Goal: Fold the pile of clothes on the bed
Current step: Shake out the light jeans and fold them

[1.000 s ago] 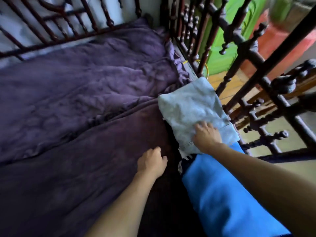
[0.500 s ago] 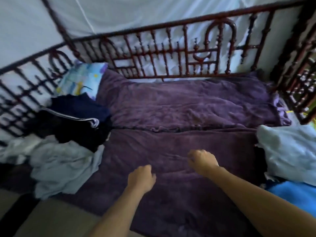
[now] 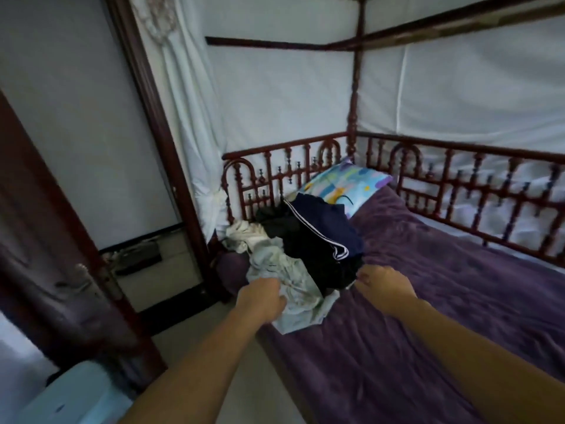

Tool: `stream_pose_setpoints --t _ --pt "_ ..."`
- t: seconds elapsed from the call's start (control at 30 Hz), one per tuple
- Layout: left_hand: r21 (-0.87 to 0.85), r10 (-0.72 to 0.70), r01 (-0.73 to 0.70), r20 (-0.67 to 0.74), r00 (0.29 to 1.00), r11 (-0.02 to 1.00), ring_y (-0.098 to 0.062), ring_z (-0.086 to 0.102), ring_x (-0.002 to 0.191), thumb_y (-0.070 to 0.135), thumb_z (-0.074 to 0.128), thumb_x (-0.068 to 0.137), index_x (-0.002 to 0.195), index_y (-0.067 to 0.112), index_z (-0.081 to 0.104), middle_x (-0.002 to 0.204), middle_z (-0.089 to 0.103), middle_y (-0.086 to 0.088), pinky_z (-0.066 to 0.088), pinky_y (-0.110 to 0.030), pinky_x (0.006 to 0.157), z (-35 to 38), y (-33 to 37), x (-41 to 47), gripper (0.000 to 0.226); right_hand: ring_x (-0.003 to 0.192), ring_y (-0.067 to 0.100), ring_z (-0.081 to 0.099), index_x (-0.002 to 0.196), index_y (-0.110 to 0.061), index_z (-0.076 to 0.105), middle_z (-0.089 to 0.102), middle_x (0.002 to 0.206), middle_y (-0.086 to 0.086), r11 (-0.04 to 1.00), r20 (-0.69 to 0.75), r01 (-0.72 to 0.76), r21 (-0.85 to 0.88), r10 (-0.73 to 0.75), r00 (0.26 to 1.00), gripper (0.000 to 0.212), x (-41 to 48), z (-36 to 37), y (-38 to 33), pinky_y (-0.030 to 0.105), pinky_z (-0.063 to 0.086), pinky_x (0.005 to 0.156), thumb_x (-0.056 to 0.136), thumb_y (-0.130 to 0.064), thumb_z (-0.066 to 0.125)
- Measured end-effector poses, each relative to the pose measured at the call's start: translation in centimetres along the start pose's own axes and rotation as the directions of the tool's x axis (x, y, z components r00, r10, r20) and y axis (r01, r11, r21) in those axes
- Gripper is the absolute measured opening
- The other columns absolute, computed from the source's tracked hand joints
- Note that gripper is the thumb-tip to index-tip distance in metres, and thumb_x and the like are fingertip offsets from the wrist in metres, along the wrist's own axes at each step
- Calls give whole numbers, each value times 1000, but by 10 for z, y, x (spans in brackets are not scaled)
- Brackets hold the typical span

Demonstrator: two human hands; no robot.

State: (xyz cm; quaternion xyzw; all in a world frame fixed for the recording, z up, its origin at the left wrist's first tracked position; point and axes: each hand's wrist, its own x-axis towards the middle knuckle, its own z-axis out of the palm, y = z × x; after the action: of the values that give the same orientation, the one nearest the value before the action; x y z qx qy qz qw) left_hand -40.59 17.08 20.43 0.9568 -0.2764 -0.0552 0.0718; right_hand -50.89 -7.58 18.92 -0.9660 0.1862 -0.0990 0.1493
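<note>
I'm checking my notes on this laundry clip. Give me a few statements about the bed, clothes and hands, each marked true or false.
1. The left hand grips the pale grey garment. True.
2. The navy garment with white stripes lies on top of the pile. True.
3. The blanket is green. False: it is purple.
4. The right hand rests on the pillow. False: it is at the near edge of the black clothes.
5. The pile sits well clear of the pillow. False: it lies right against the pillow.
</note>
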Motion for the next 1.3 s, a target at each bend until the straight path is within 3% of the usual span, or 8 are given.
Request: stream_pose_setpoints --t 0.13,0.3,0.53,0.67,0.93,1.07,1.17,1.3 --pt "-10 -57 58 12 998 998 -25 60 89 39 45 92 101 17 59 101 63 -5 48 -36 72 -16 -42 35 28 103 22 61 117 -29 61 66 114 -3 997 -11 76 -26 -77 997 30 64 14 -27 34 50 80 91 -42 54" --pt "-11 -102 102 3 995 995 -25 58 96 40 48 93 107 18 55 106 61 -4 49 -36 77 -26 -81 91 27 102 21 61 118 -29 60 67 112 -4 994 16 106 -26 -106 994 32 144 40 -40 32 48 76 91 -44 53" --pt "-1 -203 204 110 973 979 -25 57 103 40 48 95 116 17 55 116 59 -5 49 -38 85 -7 -142 147 32 105 21 60 122 -28 56 64 117 -3 991 245 133 -29 -122 962 33 219 107 -57 36 50 84 93 -43 50" --pt "24 -216 215 171 961 976 -27 56 104 39 47 96 112 14 56 115 58 -8 47 -37 84 11 -182 181 32 105 21 59 122 -29 55 61 119 -2 995 329 101 -9 -93 940 34 252 151 -69 35 49 85 92 -43 50" --pt "10 -71 71 308 949 997 -24 58 101 38 47 96 111 14 58 114 61 -7 42 -29 75 62 -262 301 30 103 22 62 117 -31 59 63 116 -1 993 443 -107 -43 115 889 30 316 249 -74 31 49 82 91 -43 52" --pt "-17 15 -9 387 922 1000 -22 57 99 35 50 95 91 17 51 109 60 -9 39 -27 75 83 -289 359 19 107 23 60 113 -31 60 62 119 -2 963 507 -256 -87 264 821 26 339 288 -66 33 47 83 91 -43 52" --pt "-27 27 -17 423 906 999 -23 58 98 33 52 93 93 15 55 106 63 -7 35 -24 70 98 -294 394 18 107 24 60 110 -28 61 63 118 1 933 560 -344 -107 343 754 26 345 313 -64 35 43 81 90 -38 49" --pt "-69 78 -50 496 865 996 -27 60 101 31 55 91 98 10 60 104 64 -10 45 -31 82 123 -289 435 23 110 26 58 123 -23 58 62 120 5 889 584 -448 -97 415 697 36 352 340 -51 34 44 84 91 -39 52"
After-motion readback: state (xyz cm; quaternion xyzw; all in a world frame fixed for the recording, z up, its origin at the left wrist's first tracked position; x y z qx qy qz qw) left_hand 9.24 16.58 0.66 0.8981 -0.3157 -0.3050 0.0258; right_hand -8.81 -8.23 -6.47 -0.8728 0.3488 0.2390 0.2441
